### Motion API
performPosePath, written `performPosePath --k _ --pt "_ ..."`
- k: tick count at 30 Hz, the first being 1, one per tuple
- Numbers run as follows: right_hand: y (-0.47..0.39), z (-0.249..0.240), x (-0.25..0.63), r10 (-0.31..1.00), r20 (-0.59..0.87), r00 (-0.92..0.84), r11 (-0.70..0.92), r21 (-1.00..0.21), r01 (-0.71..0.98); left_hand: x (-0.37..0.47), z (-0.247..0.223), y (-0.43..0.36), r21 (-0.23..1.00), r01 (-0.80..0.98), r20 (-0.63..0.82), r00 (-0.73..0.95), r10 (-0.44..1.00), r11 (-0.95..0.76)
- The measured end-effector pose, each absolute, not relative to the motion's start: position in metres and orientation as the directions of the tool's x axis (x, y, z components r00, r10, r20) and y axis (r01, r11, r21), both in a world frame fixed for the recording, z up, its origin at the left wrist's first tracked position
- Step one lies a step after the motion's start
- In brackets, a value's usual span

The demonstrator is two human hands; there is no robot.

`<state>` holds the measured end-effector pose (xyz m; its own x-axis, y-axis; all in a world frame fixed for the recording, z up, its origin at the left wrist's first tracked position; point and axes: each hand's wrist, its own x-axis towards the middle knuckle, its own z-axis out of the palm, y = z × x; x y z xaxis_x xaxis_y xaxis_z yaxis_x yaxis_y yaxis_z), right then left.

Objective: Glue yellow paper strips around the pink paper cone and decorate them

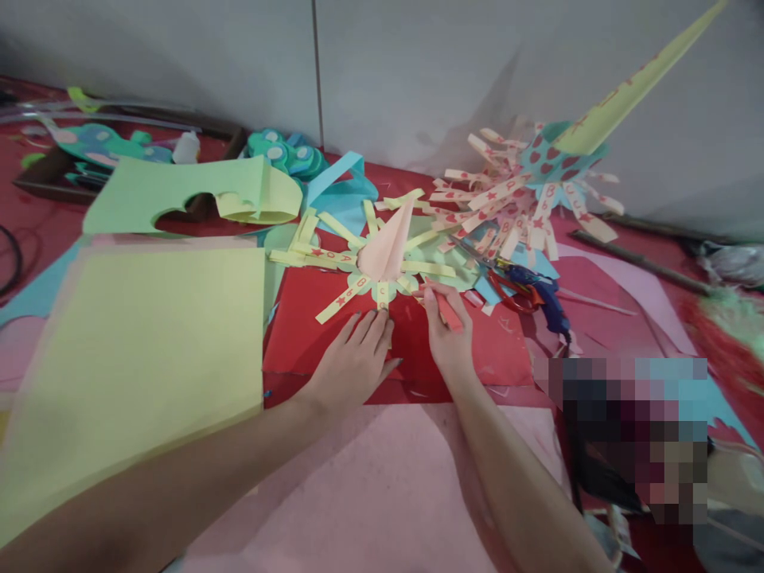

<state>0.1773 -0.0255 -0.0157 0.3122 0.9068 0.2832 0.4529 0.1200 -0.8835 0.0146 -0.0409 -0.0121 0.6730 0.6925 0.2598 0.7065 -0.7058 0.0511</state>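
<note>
A paper craft with a pale pink cone and yellow strips fanning out from a scalloped base lies on a red sheet. Some strips bear red letters and stars. My left hand rests flat with its fingers stretched, the tips on the strip marked with a C. In my right hand is a red marker, its upper end leaning towards me. The marker's tip is near a short strip on the craft's right side; I cannot tell whether it touches.
Yellow sheets are stacked at left, below a green cut-out sheet. Red-handled scissors and a blue glue gun lie at right. A taller paper craft stands behind, near the wall. Pink paper lies in front.
</note>
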Motion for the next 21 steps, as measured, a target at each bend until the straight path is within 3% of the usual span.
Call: performPosePath --k 7,14,21 --pt "-0.0289 -0.0124 0.1775 0.886 0.449 0.121 0.242 -0.668 0.703 0.012 -0.0075 -0.037 0.035 0.708 0.383 0.643 0.664 -0.705" --pt "-0.031 -0.0108 0.1771 0.912 0.385 0.139 0.13 -0.595 0.793 0.0127 -0.0074 -0.0364 0.033 0.68 0.437 0.649 0.623 -0.732" --pt "-0.0317 -0.0102 0.178 0.921 0.365 0.137 0.088 -0.536 0.84 0.0111 -0.0065 -0.0341 0.037 0.687 0.352 0.67 0.653 -0.725"
